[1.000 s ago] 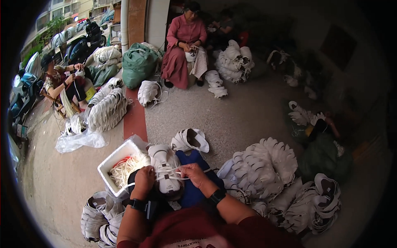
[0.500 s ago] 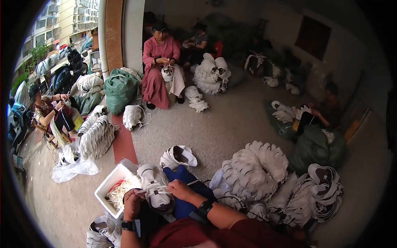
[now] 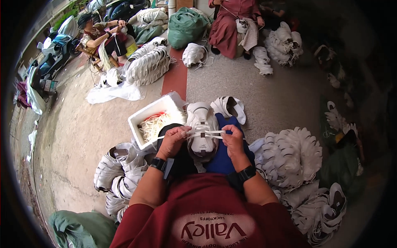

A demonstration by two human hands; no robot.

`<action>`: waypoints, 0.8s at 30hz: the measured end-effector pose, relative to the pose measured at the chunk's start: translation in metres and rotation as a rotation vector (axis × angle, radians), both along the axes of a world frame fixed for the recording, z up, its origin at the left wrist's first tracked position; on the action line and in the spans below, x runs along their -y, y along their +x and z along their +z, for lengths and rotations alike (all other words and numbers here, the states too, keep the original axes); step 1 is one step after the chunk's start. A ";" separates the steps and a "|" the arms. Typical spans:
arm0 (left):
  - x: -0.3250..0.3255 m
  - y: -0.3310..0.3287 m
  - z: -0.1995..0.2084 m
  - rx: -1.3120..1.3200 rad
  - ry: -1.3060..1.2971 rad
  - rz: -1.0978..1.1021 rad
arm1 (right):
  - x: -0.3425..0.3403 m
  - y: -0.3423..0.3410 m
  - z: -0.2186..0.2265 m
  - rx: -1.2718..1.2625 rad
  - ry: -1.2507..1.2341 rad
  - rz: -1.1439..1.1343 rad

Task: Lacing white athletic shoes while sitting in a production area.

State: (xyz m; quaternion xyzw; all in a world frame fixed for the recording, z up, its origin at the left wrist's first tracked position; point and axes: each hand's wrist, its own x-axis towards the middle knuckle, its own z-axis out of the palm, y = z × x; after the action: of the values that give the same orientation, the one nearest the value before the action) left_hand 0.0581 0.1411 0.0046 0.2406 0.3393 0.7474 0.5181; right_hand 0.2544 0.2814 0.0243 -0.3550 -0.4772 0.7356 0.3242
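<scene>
A white shoe upper (image 3: 202,145) rests lengthwise over my lap, between a black-covered leg and a dark blue cloth (image 3: 226,160). Flat white laces (image 3: 212,133) run across its eyelets. At its left side, my left hand (image 3: 173,140) pinches one lace end between closed fingers. My right hand (image 3: 234,142) pinches the other end on the right side, and the lace is stretched sideways between them. Both wrists wear dark bands. Just beyond the blue cloth lies a second white shoe upper (image 3: 230,108).
A white foam box (image 3: 135,129) holding loose laces (image 3: 154,126) stands to the left. Stacked shoe uppers (image 3: 120,173) lie near left, with more uppers (image 3: 291,155) at right. A green sack (image 3: 82,230) sits lower left. Co-workers (image 3: 101,39) sit farther off handling uppers.
My view has tilted down and turned, so the shoe sits more centrally. Both hands now hold the lace outward to either side, a little farther apart than before.
</scene>
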 end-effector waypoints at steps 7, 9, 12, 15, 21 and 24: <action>0.011 -0.006 -0.003 0.054 -0.051 -0.027 | 0.006 0.006 0.003 -0.177 -0.072 0.026; 0.009 -0.008 -0.004 0.016 -0.033 -0.032 | 0.002 0.015 0.008 -0.222 -0.110 -0.052; -0.001 -0.003 0.000 -0.134 -0.234 0.011 | -0.010 0.037 0.013 -0.308 -0.123 -0.123; -0.006 0.004 -0.003 -0.394 -0.318 0.034 | -0.029 0.072 0.016 -0.446 -0.057 -0.205; -0.008 0.014 -0.001 -1.231 -0.261 0.357 | -0.060 0.127 0.000 -0.468 0.045 -0.317; -0.004 0.011 0.011 -1.197 -0.445 0.223 | -0.059 0.129 -0.015 0.524 0.298 0.127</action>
State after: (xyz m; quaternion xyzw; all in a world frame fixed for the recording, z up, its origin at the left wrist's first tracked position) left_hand 0.0689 0.1450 0.0156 0.4658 0.7391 0.4453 0.1961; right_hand 0.3837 0.3399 0.0095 -0.4504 -0.6684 0.5599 0.1920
